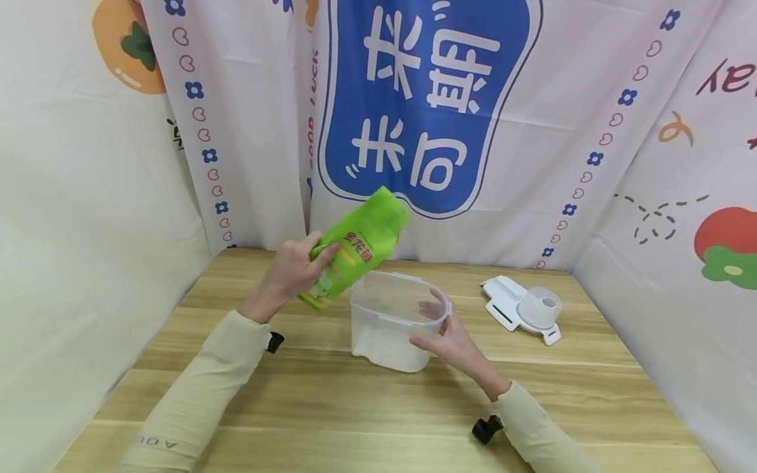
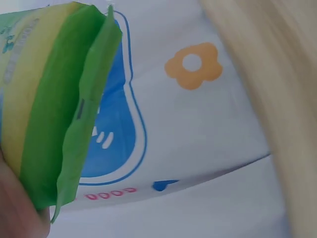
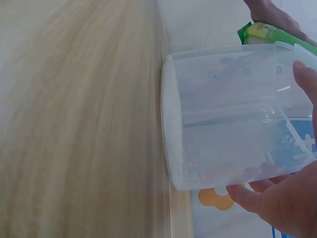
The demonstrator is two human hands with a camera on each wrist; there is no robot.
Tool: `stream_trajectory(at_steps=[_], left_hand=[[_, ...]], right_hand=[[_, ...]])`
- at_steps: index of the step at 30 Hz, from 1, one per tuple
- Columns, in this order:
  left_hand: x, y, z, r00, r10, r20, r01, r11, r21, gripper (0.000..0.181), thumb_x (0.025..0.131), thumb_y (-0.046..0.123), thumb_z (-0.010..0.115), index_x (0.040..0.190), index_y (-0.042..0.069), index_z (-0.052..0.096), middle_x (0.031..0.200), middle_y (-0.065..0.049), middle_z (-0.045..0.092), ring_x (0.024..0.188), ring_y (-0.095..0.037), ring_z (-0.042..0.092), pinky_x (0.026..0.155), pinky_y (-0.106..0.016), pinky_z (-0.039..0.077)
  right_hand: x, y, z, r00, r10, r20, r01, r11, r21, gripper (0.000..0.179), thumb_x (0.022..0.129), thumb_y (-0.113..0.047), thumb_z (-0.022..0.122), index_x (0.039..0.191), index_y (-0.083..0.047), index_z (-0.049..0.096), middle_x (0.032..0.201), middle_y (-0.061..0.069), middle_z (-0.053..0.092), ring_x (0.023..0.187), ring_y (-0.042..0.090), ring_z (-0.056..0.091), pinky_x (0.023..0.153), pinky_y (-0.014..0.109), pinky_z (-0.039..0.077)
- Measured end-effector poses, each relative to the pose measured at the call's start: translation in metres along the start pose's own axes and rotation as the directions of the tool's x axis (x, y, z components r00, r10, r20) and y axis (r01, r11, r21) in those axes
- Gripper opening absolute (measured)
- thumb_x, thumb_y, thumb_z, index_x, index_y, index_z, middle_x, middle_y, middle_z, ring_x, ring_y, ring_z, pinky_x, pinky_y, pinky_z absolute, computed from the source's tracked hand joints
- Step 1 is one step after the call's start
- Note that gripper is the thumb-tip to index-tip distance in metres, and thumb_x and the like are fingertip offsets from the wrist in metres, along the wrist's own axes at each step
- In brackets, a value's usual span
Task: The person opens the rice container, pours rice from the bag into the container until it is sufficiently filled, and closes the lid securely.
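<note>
My left hand grips a green plastic bag with red lettering, tilted in the air above and left of the container. In the left wrist view, the sealed bottom edge of the bag shows, with a yellow panel beside it. A clear plastic container stands lidless on the table. My right hand holds its right end, thumb on the near side and fingers round the far side. A low layer of white grains lies along the container's bottom in the right wrist view.
A white lid with a clear cup on it lies on the wooden table to the right. Printed cloth hangs behind the table and along both sides.
</note>
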State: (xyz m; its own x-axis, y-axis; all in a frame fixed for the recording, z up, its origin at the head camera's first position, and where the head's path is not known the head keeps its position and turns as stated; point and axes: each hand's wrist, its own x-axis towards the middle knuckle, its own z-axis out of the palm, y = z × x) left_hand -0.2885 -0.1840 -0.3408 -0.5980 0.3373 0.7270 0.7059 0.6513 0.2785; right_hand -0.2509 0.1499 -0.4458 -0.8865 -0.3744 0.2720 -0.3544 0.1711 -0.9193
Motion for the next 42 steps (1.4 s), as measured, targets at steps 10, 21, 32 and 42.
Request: stream_trajectory(at_steps=[10, 21, 32, 42], left_hand=[[0.018, 0.014, -0.012, 0.974, 0.064, 0.216, -0.103, 0.979, 0.175, 0.033, 0.097, 0.036, 0.061, 0.080, 0.014, 0.044, 0.056, 0.005, 0.040, 0.044, -0.006, 0.042, 0.039, -0.016, 0.034], [0.024, 0.020, -0.011, 0.941, 0.055, 0.335, -0.146, 0.956, 0.253, 0.034, 0.098, 0.043, 0.056, 0.083, 0.014, 0.048, 0.054, 0.006, 0.044, 0.041, -0.005, 0.040, 0.039, -0.017, 0.032], [0.031, 0.025, -0.013, 0.907, 0.089, 0.413, -0.224, 0.930, 0.292, 0.035, 0.098, 0.046, 0.055, 0.084, 0.014, 0.049, 0.054, 0.008, 0.040, 0.042, -0.004, 0.036, 0.039, -0.016, 0.028], [0.038, 0.031, -0.014, 0.870, 0.099, 0.483, -0.283, 0.902, 0.325, 0.037, 0.098, 0.047, 0.056, 0.082, 0.014, 0.050, 0.054, 0.007, 0.039, 0.044, -0.006, 0.036, 0.042, -0.018, 0.026]], right_hand=[[0.000, 0.001, -0.002, 1.000, 0.003, -0.006, -0.003, 1.000, -0.008, 0.099, 0.081, -0.012, 0.080, 0.154, -0.008, 0.014, 0.145, 0.030, 0.043, 0.134, 0.042, 0.045, 0.109, 0.055, 0.039], [-0.001, 0.000, -0.002, 1.000, 0.012, 0.002, -0.012, 1.000, -0.007, 0.098, 0.081, -0.013, 0.080, 0.155, -0.013, 0.015, 0.146, 0.026, 0.043, 0.135, 0.041, 0.044, 0.110, 0.055, 0.039], [0.001, 0.001, -0.003, 1.000, 0.010, -0.002, -0.010, 1.000, -0.016, 0.098, 0.081, -0.012, 0.079, 0.155, -0.009, 0.014, 0.145, 0.027, 0.044, 0.135, 0.042, 0.044, 0.110, 0.057, 0.038], [0.000, 0.001, -0.002, 1.000, 0.030, -0.007, -0.030, 0.999, -0.027, 0.099, 0.080, -0.014, 0.081, 0.155, -0.014, 0.015, 0.145, 0.024, 0.045, 0.136, 0.038, 0.045, 0.112, 0.054, 0.038]])
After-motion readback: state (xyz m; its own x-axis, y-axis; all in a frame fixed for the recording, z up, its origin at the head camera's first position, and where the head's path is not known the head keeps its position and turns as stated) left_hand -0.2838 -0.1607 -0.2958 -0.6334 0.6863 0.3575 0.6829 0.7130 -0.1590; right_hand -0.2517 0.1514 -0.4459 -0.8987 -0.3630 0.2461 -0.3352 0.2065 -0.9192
